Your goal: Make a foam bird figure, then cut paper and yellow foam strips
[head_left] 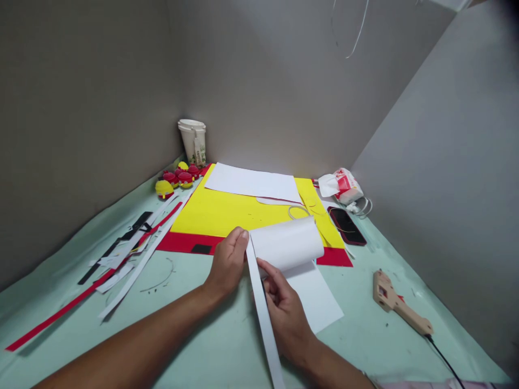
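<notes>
My left hand (pixel 227 263) pinches the left edge of a curled white paper sheet (pixel 294 254) that rolls up over the table. My right hand (pixel 284 310) grips the same sheet lower down, fingers closed where a long white strip (pixel 263 324) hangs off its left edge toward me. The sheet's flat lower part (pixel 320 300) lies on the pale green table cover (pixel 194 324). Just behind the hands lies a yellow sheet (pixel 227 210) on a red sheet (pixel 178 243), with another white sheet (pixel 253 182) on top.
White, red and black paper strips (pixel 125 259) are scattered at the left. Small red and yellow toys (pixel 178 179) and stacked paper cups (pixel 193 141) stand at the back. A phone (pixel 347 226), a tissue pack (pixel 343 185) and a glue gun (pixel 399 303) lie at the right.
</notes>
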The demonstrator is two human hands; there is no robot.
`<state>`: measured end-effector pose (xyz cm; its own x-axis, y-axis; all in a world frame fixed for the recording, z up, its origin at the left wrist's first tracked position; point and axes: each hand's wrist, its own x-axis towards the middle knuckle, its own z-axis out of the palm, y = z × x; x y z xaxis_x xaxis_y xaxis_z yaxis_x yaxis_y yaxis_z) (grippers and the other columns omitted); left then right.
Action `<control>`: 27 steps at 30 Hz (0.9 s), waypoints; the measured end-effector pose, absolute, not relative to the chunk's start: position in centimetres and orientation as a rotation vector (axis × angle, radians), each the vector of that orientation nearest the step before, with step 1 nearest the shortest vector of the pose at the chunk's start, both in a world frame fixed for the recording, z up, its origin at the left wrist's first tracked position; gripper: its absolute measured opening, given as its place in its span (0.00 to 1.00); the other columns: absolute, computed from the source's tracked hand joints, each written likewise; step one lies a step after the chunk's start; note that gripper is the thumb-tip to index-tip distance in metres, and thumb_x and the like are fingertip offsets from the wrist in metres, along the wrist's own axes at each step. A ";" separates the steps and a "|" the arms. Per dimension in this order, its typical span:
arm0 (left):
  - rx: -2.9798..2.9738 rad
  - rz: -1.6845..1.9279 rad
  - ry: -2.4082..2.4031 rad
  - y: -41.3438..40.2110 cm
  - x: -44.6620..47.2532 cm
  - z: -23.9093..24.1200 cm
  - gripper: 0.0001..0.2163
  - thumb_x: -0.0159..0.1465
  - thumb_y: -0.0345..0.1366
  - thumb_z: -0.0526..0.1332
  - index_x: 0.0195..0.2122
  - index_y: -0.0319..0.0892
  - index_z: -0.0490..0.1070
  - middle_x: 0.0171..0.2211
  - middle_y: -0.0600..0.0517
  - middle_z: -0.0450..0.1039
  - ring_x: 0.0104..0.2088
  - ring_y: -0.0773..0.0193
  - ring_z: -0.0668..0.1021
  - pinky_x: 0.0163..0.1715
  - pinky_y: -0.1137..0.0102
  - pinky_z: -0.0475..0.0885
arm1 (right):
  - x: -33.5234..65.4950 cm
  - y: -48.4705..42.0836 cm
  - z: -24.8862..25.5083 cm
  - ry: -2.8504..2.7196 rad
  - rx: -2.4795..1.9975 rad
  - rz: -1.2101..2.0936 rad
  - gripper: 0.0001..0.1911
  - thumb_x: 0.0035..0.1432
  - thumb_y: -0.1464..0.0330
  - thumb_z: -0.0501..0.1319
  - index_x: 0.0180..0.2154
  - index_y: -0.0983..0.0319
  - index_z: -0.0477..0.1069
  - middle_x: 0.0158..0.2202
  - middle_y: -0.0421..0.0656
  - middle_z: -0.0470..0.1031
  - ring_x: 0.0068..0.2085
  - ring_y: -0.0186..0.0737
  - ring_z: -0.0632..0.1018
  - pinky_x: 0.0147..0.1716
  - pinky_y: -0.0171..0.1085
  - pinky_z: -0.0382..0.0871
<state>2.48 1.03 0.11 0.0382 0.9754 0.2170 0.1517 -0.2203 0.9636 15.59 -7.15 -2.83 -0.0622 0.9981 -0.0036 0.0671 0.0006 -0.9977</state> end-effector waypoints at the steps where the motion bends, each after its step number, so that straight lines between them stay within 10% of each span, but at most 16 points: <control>1: 1.502 1.274 1.193 1.0 2.5 0.1 0.15 0.69 0.43 0.50 0.26 0.45 0.55 0.23 0.58 0.56 0.26 0.66 0.62 0.28 0.69 0.58 | 15.6 -7.1 -2.9 -1.305 -1.229 1.219 0.24 0.61 0.67 0.59 0.59 0.55 0.66 0.27 0.35 0.61 0.28 0.33 0.64 0.29 0.33 0.62; 27: 1.498 1.257 1.167 0.6 2.8 0.2 0.15 0.68 0.43 0.50 0.25 0.45 0.56 0.24 0.58 0.57 0.26 0.66 0.62 0.28 0.69 0.59 | 15.6 -7.2 -3.0 -1.245 -1.199 1.237 0.24 0.62 0.64 0.59 0.59 0.55 0.66 0.28 0.35 0.62 0.28 0.34 0.64 0.31 0.33 0.64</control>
<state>2.81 0.62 0.24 0.0640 0.9758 0.2090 0.1359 -0.2160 0.9669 15.61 -7.19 -3.00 -0.0410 0.9992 -0.0030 0.0096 -0.0026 -1.0000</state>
